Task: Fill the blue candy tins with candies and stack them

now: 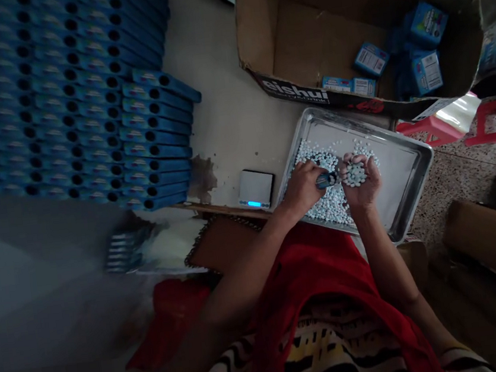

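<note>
Over a metal tray, my left hand grips a small blue flip-top box, its end pointing to the right. My right hand is cupped palm up beside that end, with a heap of small pale candies in it. More of the same loose candies lie spread in the left half of the tray, below both hands. How full the blue box is, I cannot make out.
Left of the tray lies a small digital scale with a lit display. Many stacked blue boxes fill the table's left side. Behind the tray, a large cardboard box holds several small blue packs. Red stools stand at right.
</note>
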The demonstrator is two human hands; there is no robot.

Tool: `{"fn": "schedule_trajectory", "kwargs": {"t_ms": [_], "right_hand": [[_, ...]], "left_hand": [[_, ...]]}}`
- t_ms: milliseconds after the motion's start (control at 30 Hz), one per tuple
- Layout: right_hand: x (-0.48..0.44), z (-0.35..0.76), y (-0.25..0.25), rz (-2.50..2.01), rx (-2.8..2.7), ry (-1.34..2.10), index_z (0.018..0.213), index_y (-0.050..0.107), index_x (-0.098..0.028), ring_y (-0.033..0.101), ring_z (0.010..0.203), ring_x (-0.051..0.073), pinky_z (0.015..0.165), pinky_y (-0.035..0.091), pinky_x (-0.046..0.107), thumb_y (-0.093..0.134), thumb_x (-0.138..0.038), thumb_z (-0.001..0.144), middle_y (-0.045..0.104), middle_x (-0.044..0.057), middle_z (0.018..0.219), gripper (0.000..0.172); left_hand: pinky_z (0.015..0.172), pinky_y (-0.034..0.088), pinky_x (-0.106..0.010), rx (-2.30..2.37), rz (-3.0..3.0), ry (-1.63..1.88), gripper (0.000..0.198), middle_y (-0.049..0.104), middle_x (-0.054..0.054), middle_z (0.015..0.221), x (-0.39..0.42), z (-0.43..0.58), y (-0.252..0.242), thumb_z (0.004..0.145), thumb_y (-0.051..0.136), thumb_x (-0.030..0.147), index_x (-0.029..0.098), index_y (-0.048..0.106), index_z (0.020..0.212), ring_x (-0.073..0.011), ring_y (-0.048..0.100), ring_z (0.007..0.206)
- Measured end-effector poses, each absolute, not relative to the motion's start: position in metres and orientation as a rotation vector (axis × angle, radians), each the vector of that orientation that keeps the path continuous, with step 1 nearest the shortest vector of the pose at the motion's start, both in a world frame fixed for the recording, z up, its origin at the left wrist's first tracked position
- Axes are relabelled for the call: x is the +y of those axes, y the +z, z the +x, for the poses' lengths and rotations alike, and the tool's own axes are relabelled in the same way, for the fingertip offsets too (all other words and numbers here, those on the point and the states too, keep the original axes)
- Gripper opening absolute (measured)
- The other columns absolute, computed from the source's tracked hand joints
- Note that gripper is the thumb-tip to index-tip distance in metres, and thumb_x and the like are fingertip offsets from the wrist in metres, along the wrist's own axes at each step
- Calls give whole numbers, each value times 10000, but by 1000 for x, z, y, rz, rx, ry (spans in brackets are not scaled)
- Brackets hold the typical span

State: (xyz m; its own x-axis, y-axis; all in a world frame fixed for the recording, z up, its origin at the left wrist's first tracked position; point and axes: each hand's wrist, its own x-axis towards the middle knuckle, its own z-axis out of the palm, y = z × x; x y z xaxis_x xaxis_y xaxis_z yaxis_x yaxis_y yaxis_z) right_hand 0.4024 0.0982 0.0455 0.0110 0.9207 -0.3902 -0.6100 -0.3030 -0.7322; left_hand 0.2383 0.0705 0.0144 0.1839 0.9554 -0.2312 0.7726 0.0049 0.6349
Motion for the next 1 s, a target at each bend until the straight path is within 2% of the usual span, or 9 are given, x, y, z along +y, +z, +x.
{"fn": "schedule_trajectory", "kwargs": {"t_ms": [167,333,433,567,733,800,867,933,1000], "right_hand": [[98,396,46,-1001,-426,1591,826,742,-277,628,764,193,779,558,377,754,-681,970,647,12,823,428],[92,390,45,-980,-502,1581,959,841,-293,661,842,213,883,569,398,685,-727,995,674,22,829,462],[88,386,42,-1021,-623,1511,885,842,-287,673,878,237,934,558,429,618,-705,1011,674,37,821,491],[82,379,40,-1019,-762,1386,761,810,-282,666,918,248,971,539,435,612,-553,982,690,56,842,402],[74,369,39,-983,-893,1343,766,774,-300,701,954,257,1068,550,475,565,-508,1012,690,46,841,384],[69,369,37,-957,-981,1338,824,790,-306,740,1055,266,1153,537,507,550,-496,1039,747,49,934,374],[60,378,33,-987,-1099,1347,975,819,-315,749,1243,290,1209,530,555,486,-557,1086,794,64,1190,427],[44,397,22,-1105,-1241,1311,1223,813,-329,672,1459,315,1248,518,601,385,-625,1127,703,76,1536,529],[24,423,5,-1321,-1434,1177,1462,732,-338,548,1607,335,1302,463,643,381,-631,1145,538,87,1742,557]], "left_hand": [[1086,591,-472,1648,1743,409,442,773,-93,1169,67,236,12,794,784,43,219,865,1191,-318,703,1164],[1078,592,-463,1660,1697,428,497,771,-95,1156,67,234,10,762,809,31,212,863,1222,-316,706,1162],[1087,579,-470,1639,1728,380,466,765,-112,1157,69,232,13,782,806,37,193,863,1217,-329,696,1173],[1100,557,-482,1622,1816,310,366,745,-141,1160,70,230,22,837,778,53,159,853,1180,-344,673,1184],[1073,540,-482,1619,1911,288,288,727,-143,1127,68,232,26,871,722,31,159,829,1106,-344,649,1167],[1055,540,-472,1622,1917,312,295,731,-133,1100,67,231,23,882,701,18,159,824,1110,-333,652,1134],[1062,538,-470,1662,1904,381,321,739,-121,1128,65,229,18,885,724,29,172,820,1155,-327,651,1137],[1078,534,-471,1694,1878,459,381,741,-105,1181,64,224,13,872,779,53,202,819,1220,-324,645,1164],[1086,534,-469,1722,1830,511,408,739,-92,1190,63,219,8,863,823,82,223,826,1246,-317,647,1170]]}}
